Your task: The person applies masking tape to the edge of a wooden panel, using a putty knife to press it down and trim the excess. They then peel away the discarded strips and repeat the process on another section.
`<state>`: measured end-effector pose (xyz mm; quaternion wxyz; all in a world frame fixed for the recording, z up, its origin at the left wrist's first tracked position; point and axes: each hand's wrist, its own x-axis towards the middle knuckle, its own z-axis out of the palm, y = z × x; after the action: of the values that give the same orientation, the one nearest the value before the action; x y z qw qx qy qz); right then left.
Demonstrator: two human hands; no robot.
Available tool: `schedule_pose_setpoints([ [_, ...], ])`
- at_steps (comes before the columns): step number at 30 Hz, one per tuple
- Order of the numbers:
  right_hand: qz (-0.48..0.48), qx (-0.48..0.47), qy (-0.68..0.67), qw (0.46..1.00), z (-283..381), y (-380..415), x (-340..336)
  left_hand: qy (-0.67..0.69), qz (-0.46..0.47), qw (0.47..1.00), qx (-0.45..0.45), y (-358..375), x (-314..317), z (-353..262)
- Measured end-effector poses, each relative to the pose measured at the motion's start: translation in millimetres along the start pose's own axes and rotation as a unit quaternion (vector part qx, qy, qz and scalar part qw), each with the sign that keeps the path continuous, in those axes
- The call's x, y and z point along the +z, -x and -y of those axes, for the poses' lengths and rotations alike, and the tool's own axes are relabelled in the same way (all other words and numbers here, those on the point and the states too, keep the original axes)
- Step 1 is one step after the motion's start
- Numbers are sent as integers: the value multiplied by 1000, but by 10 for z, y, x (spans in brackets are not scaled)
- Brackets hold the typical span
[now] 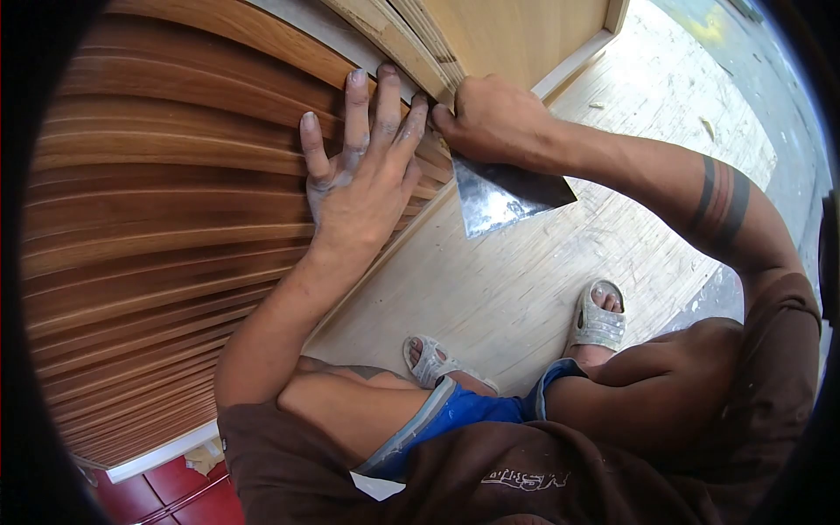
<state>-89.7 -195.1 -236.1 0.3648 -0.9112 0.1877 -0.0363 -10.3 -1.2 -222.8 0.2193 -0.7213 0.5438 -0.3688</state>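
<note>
My left hand [363,166] lies with its fingers spread on a brown slatted wood panel [175,175], the fingertips near the panel's upper edge. White dust or filler marks its fingers. Just right of it, my right hand [494,122] is closed around a wide metal scraper [507,197], whose shiny blade points down toward the floor. The scraper's handle is hidden in the fist. That fist is close to the corner of a pale wooden frame [424,52] that meets the panel.
A pale wooden board [639,114] stretches under my sandalled feet [599,319]. Light wood panelling [534,35] stands at the top. Red tiles [166,494] with a scrap of paper [205,458] show at the lower left, beside the panel's white edge.
</note>
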Motion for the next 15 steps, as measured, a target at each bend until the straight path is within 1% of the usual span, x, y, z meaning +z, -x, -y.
schedule_pose_setpoints([
  [5,-1,-8,13,1000,-25,-16,20,2,5,1000,3,-34,-14,-59],
  [7,-17,-3,12,1000,-61,7,55,-9,36,999,13,-39,-43,-47],
  [8,-17,-2,13,1000,-101,29,64,-7,35,999,13,-47,-39,-48],
  [10,28,-45,-28,998,-214,101,73,-38,28,999,20,-56,-18,-49],
  [11,30,-45,-28,998,-264,153,86,-37,30,999,20,-64,-26,-57],
  [14,128,-8,-129,983,-350,413,87,-52,35,998,21,-84,-49,-84],
  [15,129,-8,-129,983,-420,471,133,-53,30,998,21,-85,-38,-81],
])
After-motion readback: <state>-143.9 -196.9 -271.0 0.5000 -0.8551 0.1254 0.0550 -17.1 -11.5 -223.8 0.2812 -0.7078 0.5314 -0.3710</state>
